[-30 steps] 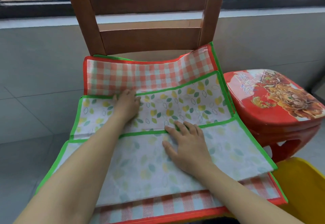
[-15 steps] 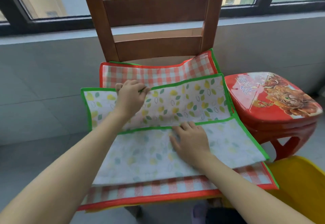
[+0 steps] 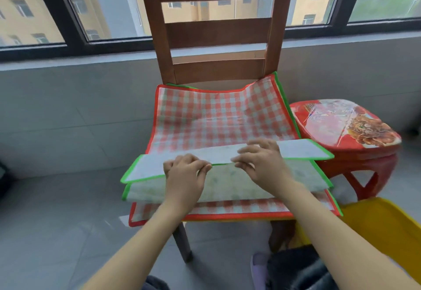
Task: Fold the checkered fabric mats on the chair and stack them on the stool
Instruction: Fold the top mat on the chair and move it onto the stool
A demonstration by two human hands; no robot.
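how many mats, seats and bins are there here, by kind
green-edged mat: 1
red-edged checkered mat: 1 (any more beneath are hidden)
wooden chair: 1
red stool: 1
yellow bin: 1
total: 5

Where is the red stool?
In the head view, the red stool stands right of the wooden chair, beside the checkered mat, behind the yellow bin.

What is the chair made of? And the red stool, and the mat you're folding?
The chair looks like brown varnished wood: its slats have a soft shine. The red stool seems to be glossy moulded plastic, with a printed picture on its seat. The green-edged mat looks like thin non-woven fabric, matte, bending easily where both hands pull it over.
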